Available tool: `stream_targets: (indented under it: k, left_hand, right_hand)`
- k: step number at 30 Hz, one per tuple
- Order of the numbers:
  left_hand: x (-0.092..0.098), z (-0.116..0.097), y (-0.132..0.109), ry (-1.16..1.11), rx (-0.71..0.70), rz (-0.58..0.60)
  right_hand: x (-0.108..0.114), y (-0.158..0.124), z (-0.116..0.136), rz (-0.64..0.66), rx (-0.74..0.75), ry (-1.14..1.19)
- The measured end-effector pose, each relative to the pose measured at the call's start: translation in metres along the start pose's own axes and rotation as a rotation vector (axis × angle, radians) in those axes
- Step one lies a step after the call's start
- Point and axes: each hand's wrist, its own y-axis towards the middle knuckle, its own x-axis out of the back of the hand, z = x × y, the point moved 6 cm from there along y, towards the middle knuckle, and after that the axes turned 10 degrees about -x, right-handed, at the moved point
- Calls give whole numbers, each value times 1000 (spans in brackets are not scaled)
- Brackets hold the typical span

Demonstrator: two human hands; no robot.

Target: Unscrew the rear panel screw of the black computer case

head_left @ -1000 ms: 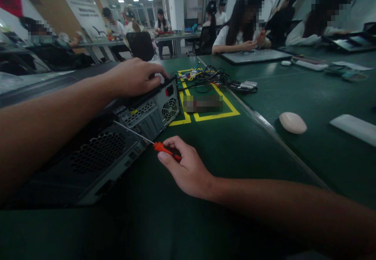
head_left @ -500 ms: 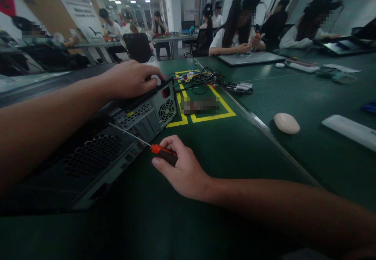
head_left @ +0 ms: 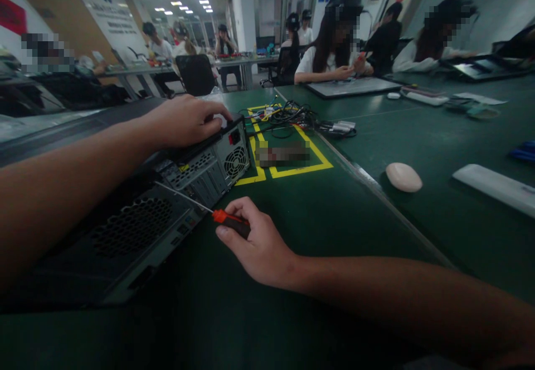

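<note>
A black and grey computer case (head_left: 167, 247) lies on the green table at the left, its rear side with vents, slots and a power supply fan turned toward me. Over its top rear edge my left hand (head_left: 186, 118) is closed, fingers bent against the edge. My right hand (head_left: 265, 247) is wrapped round the red and black handle of a screwdriver (head_left: 230, 222). The long thin shaft points up and left to the case's edge, near the upper corner of the honeycomb vent. Whether the tip sits in a screw I cannot make out.
Yellow tape (head_left: 301, 170) marks the table beyond the case, with a blurred object on it. Tangled cables (head_left: 296, 115) lie behind. A pale rounded object (head_left: 404, 177) and a long white object (head_left: 493, 186) are at the right. Other people sit at tables further off.
The view has tilted slightly, so the scene sits a little lower in the picture. Both hands, the screwdriver and the case keep nearly the same places relative to each other.
</note>
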Motion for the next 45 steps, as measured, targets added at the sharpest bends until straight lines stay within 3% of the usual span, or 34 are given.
stream_targets:
  k: [23, 29, 36, 45]
  left_hand:
    - [2, -4, 0, -31, 12, 34]
    - [-2, 2, 3, -70, 39, 0]
    - [2, -5, -1, -6, 1, 41]
    - [-2, -1, 2, 2, 8, 48]
  right_hand:
    - [-1, -1, 0, 23, -21, 47]
    - [-1, 0, -1, 3, 26, 51]
    - [-1, 0, 4, 8, 64, -33]
    - [-1, -2, 2, 9, 13, -20]
